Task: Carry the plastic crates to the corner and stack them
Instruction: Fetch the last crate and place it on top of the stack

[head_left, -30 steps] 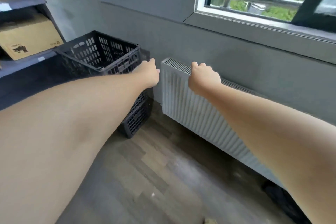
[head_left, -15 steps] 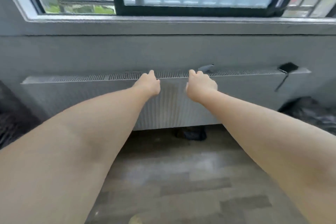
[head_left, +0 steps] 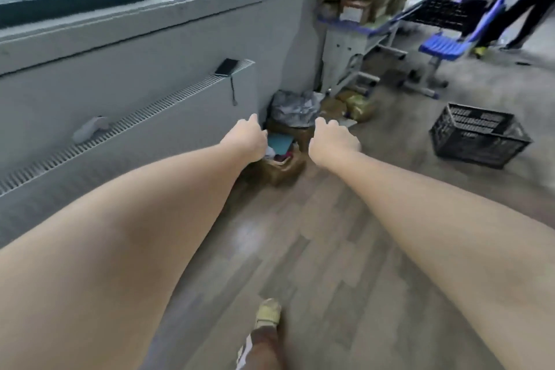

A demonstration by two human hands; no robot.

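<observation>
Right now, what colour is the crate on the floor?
The crate is black; the head view shows it.

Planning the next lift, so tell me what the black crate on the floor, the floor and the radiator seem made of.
Black crate: moulded plastic, matt, judging by its slotted lattice walls. Floor: wood-look planks, likely laminate or vinyl, with a soft sheen. Radiator: probably painted metal, pale and smooth, slotted grille on top.

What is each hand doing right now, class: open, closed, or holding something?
Left hand: open, fingers loosely curled, holding nothing.
Right hand: open, fingers loosely curled, holding nothing.
</observation>
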